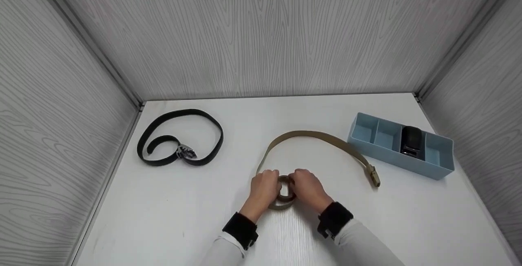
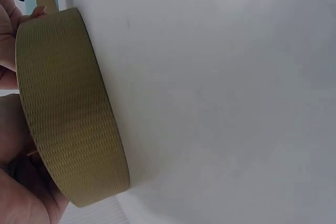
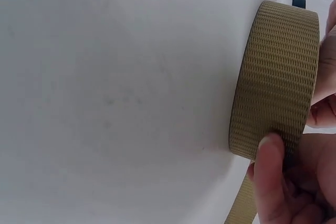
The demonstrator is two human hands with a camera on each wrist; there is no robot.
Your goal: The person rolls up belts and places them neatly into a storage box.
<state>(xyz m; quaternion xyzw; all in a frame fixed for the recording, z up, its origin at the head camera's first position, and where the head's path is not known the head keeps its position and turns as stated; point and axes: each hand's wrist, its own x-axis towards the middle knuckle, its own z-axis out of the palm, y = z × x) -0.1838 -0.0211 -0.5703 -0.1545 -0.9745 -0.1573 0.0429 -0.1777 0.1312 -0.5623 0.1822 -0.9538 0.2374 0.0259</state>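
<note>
A tan woven belt (image 1: 306, 134) lies on the table, one end wound into a loose coil between my two hands. Its free part arcs away behind the hands and comes down on the right to a tan buckle (image 1: 373, 176). My left hand (image 1: 264, 186) grips the coil's left side, and my right hand (image 1: 310, 188) pinches its right side. Close up, the coil's ribbed outer turn (image 2: 73, 108) fills much of the left wrist view. In the right wrist view, a fingertip (image 3: 270, 153) presses on the coiled webbing (image 3: 278, 77).
To the left lies a black belt (image 1: 181, 113) in an open loop, with a silvery buckle (image 1: 185, 151). A blue divided box (image 1: 391, 158) stands at the right, a rolled black belt (image 1: 412, 139) in one compartment. Grey wood-grain panels (image 1: 265, 33) enclose the white table (image 1: 183, 217).
</note>
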